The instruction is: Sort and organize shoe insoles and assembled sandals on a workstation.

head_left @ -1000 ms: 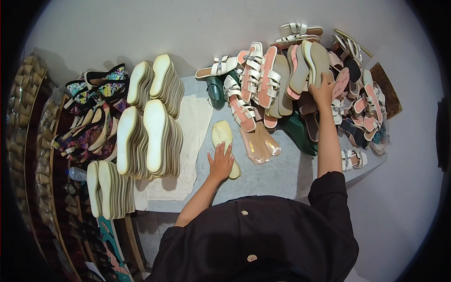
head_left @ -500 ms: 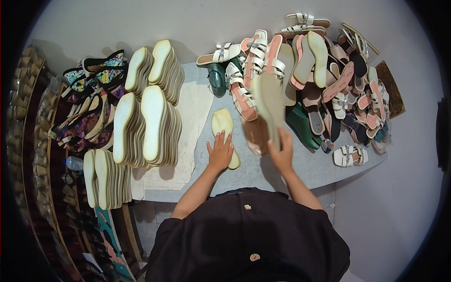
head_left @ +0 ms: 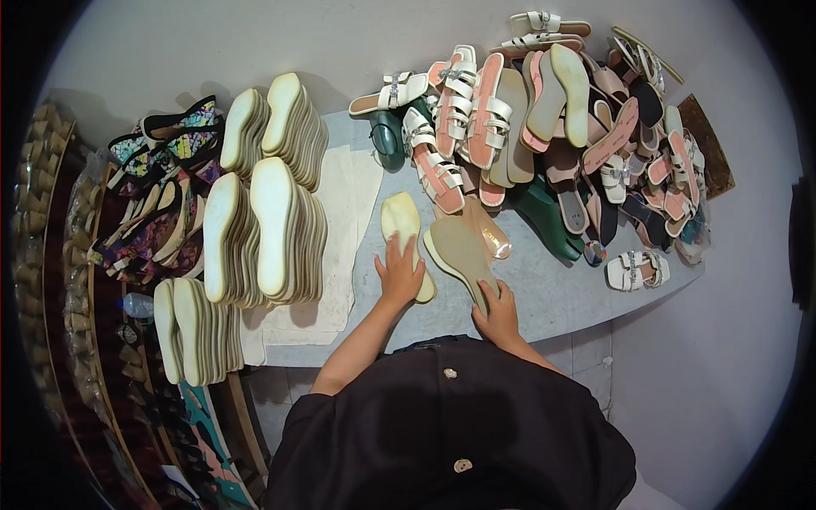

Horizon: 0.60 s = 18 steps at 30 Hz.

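Note:
A cream shoe sole [head_left: 399, 212] lies on the grey table in front of me. My left hand [head_left: 399, 274] rests on it with fingers spread over its middle and lower part. To the right, my right hand [head_left: 500, 316] grips the narrow heel end of a taupe sole [head_left: 457, 245], its wide toe end pointing away from me. A pale edge shows along the left side of that sole; whether this is a second sole beneath it, I cannot tell. Partly covered behind it lies a brown insole [head_left: 493, 234] with a shiny gold mark.
Stacks of cream soles [head_left: 274, 212] stand at left beside white paper sheets [head_left: 344, 204]. Patterned shoes [head_left: 166, 204] lie farther left, near shelves of footwear [head_left: 76, 289]. White strappy sandals [head_left: 489, 110], a green shoe form [head_left: 544, 221] and mixed sandals crowd the back right.
My right hand has brought the taupe sole down and toward me, from above the sandals to beside the cream sole. My left hand stays on the cream sole.

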Available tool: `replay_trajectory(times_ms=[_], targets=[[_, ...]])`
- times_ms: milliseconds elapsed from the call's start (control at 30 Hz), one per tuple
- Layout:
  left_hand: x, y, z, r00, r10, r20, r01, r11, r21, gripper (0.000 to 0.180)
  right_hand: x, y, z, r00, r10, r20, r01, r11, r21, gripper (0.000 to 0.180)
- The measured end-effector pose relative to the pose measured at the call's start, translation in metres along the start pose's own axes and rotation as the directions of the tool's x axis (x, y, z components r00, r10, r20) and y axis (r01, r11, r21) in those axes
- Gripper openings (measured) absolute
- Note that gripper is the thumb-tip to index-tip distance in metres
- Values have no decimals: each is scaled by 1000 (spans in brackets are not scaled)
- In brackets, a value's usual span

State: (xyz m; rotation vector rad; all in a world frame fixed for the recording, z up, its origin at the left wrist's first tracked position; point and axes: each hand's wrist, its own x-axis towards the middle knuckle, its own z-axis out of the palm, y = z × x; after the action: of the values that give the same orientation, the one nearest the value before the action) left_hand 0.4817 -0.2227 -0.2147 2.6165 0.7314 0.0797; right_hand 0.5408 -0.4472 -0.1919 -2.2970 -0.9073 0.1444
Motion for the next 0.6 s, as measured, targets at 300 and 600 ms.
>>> replay_trajectory(times_ms=[300,600], targets=[[15,21,5,911,-334,-240,211,880,-426,89,2,2,0,998,17,-65,-10,995,104,51],[4,20,3,892,-369,-262,241,877,-415,91,-10,-3,-1,994,75,-86,-60,985,163,52]])
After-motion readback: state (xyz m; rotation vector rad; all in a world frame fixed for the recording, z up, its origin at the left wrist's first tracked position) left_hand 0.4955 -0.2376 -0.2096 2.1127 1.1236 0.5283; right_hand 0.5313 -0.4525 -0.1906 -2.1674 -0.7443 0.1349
